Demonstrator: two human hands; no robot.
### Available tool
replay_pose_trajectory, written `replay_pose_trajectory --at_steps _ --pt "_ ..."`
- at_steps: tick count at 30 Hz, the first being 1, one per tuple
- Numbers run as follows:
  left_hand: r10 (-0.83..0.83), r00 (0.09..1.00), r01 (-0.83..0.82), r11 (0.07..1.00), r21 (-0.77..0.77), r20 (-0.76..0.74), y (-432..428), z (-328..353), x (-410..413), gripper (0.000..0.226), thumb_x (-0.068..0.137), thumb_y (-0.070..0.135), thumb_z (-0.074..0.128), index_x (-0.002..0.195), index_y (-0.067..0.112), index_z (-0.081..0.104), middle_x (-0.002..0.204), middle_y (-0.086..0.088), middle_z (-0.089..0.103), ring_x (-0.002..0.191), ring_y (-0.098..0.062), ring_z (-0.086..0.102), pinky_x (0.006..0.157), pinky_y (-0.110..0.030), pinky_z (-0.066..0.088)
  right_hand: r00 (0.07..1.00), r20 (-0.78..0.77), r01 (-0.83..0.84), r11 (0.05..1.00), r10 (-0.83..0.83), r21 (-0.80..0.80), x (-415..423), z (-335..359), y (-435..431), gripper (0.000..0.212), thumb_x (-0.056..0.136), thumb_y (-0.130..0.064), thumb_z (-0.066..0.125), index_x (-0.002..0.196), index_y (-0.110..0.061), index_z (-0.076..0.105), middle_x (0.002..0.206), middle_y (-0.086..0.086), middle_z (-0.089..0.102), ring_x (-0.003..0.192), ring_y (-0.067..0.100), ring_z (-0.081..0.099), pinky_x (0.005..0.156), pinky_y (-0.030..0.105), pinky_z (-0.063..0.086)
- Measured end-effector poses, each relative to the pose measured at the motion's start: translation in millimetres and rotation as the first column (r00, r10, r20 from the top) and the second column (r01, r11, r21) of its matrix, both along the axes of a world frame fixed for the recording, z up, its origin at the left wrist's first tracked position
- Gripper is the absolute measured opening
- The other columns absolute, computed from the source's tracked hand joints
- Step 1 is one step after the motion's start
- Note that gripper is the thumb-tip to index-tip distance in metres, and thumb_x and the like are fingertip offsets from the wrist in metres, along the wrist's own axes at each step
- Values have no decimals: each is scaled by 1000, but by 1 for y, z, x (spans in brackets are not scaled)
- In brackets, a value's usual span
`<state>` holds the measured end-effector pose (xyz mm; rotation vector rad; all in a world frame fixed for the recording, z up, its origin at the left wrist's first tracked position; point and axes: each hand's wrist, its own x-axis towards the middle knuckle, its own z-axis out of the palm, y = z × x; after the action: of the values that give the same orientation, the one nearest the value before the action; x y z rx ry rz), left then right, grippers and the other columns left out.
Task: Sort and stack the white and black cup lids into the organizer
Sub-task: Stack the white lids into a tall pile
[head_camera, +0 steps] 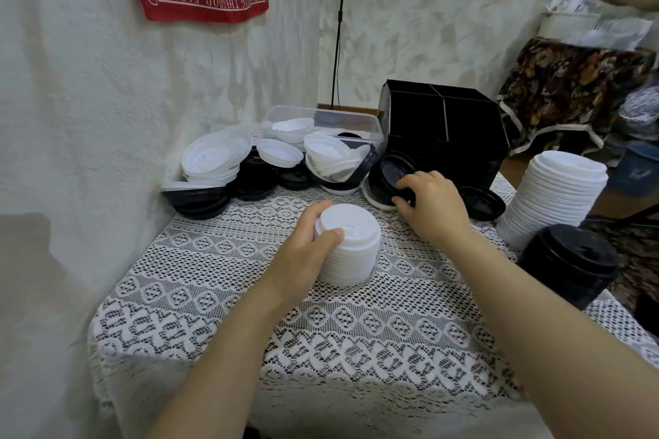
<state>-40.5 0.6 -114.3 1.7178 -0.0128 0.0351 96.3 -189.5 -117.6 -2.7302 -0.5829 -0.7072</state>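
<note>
On the tabletop (249, 314) the left hand (306, 242) clamps a short stack of white lids (351, 253). Just beyond, the right hand (433, 205) pinches a black lid (390, 175) from the pile. This looks like the sorting step; next the lid needs lifting clear, toward the organizer (445, 125) behind.

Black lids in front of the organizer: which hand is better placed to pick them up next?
Probably the right hand: its fingers curl round the black lids, while the left hand grips the white lid stack.
</note>
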Motion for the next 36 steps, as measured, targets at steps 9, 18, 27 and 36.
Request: replay_pose_trajectory --at_steps 9,18,27,36 --pt "-3 1000 3 1000 10 -6 1 -1 0 65 73 47 46 137 38 36 121 23 47 110 5 43 85 -22 37 968 34 235 947 -249 219 -5 10 -23 29 90 -24 62 115 -10 65 108 11 65 101 33 53 86 44 42" --pt "0 1000 0 1000 3 -5 0 1 -1 58 77 45 47 134 40 37 116 29 46 107 7 43 82 -18 36 969 242 -19 988 55 -150 -2 -11 -2 41 76 -15 74 116 -8 66 117 12 64 116 34 55 106 50 32" --pt "-3 1000 3 1000 7 -8 0 1 -2 61 74 46 45 134 40 37 116 29 46 107 6 43 80 -18 36 1000 -7 -30 980 29 -197 -8 -14 15 24 96 -22 46 103 -13 67 103 1 68 105 21 57 117 38 5" --pt "-4 1000 4 1000 15 -3 1 0 -3 52 90 40 48 140 37 34 120 23 46 107 5 42 81 -18 36 913 -307 137 507 269 851 -35 14 -1 19 89 -8 41 82 -17 57 85 3 55 79 21 51 67 37 42"
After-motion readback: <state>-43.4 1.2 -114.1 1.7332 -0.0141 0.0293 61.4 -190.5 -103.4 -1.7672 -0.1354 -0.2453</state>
